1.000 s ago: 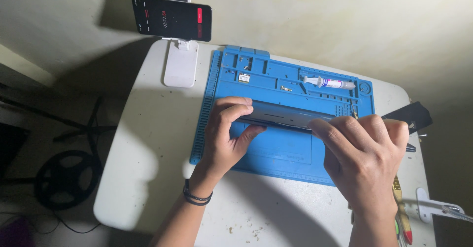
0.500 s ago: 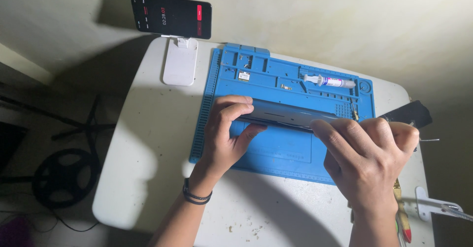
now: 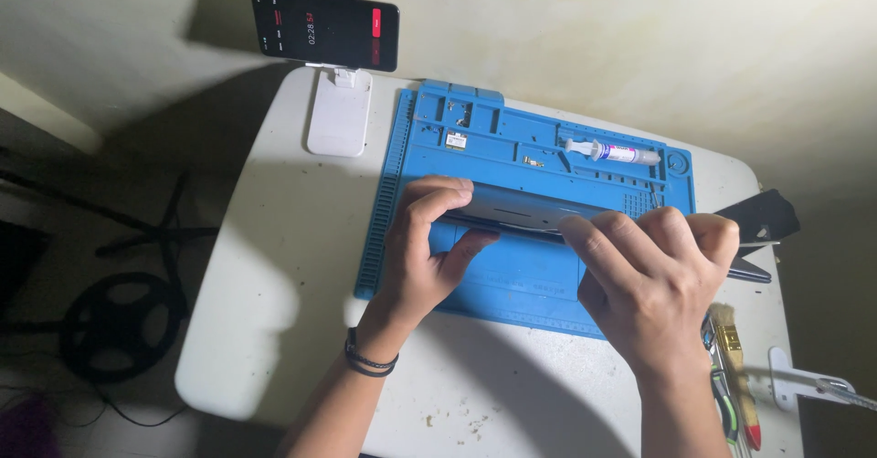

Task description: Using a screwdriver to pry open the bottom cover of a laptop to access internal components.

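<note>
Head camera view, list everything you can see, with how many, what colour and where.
table: one, white, under everything
work mat: one, blue with small compartments, middle of the table
flat device: one, grey and dark, held on edge over the mat
syringe tube: one, white, in the mat's top right tray
small parts: two, pale, in the top compartments
phone: one, black, on a white stand at the table's far left
brush and tools: a few, green, red, tan, right edge
black stand: one, far right
wristbands: black, left wrist
left hand: grips the device's left end
right hand: grips its right end
</note>
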